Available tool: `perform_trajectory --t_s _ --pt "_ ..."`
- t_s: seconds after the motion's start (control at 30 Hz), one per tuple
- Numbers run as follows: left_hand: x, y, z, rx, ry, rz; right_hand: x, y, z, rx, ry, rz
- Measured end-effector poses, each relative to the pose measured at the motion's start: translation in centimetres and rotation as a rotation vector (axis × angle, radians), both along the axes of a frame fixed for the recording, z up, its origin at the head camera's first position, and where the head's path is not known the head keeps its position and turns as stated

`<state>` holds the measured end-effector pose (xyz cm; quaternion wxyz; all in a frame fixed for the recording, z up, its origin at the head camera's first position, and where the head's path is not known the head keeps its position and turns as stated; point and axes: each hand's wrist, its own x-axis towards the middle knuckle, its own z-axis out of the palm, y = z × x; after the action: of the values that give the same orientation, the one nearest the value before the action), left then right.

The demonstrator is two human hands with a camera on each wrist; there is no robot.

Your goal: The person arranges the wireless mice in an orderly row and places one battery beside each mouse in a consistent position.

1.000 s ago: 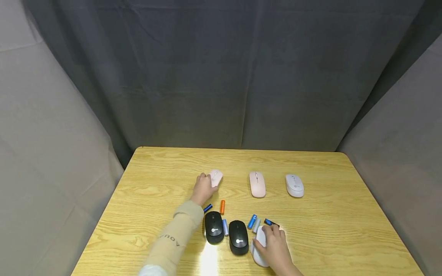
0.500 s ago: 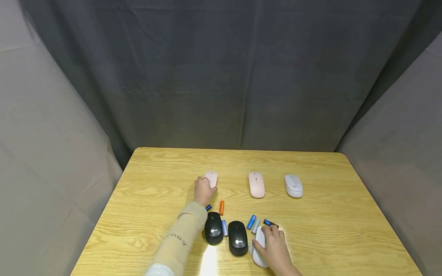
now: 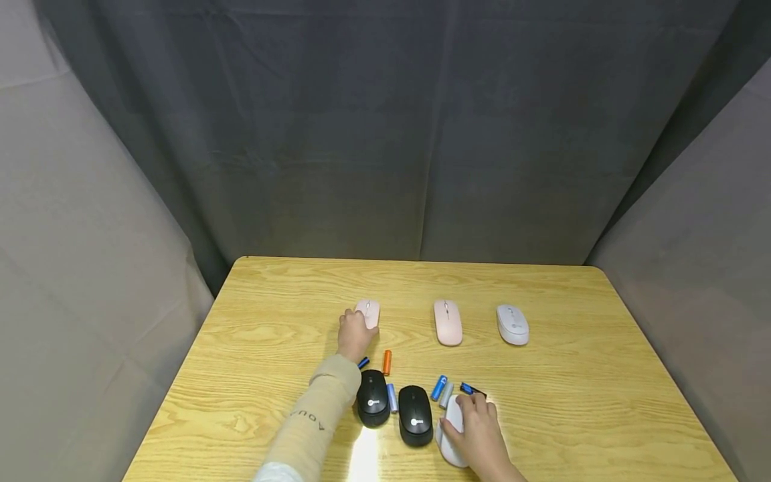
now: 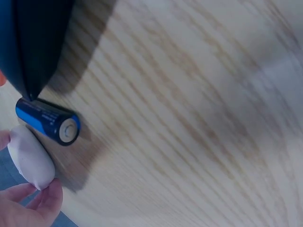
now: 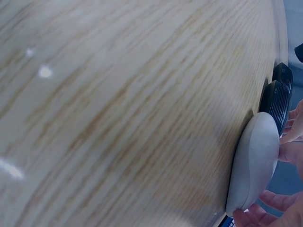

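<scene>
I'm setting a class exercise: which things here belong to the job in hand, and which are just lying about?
Likely the job's, being held:
pink mouse (left hand)
white mouse (right hand)

Seemingly lying about:
two black mice
other pink mouse
other white mouse
batteries

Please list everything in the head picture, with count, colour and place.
Pink mice: 2, pink, far side.
White mice: 2, white, one far, one near.
Black mice: 2, black, near middle.
Batteries: 6, orange, blue, grey, lilac, two dark blue, by nearer mice.
Table: 1, yellowish wood, under these.
Curtain: 1, dark grey, behind.
Side cloths: 2, light grey, both sides.
Sleeve: 1, beige, left arm.
Left hand: 1, gripping left pink mouse.
Right hand: 1, gripping nearer white mouse.
</scene>
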<state>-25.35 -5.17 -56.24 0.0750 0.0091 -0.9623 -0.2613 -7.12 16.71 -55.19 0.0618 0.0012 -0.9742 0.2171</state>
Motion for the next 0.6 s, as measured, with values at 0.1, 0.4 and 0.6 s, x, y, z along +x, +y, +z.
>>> perform_trajectory --t_s 0.1,0.4,0.6 --pt "0.09 0.02 0.06 -0.001 0.012 -0.001 0.01 -0.01 0.0 0.001 -0.002 -0.001" --pt "0.31 -0.03 0.17 0.0 0.015 -0.016 0.04 -0.06 -0.17 0.01 0.035 0.003" --pt "0.61 -0.15 0.4 0.019 0.017 -0.039 0.06 -0.03 -0.14 0.008 0.038 0.004"
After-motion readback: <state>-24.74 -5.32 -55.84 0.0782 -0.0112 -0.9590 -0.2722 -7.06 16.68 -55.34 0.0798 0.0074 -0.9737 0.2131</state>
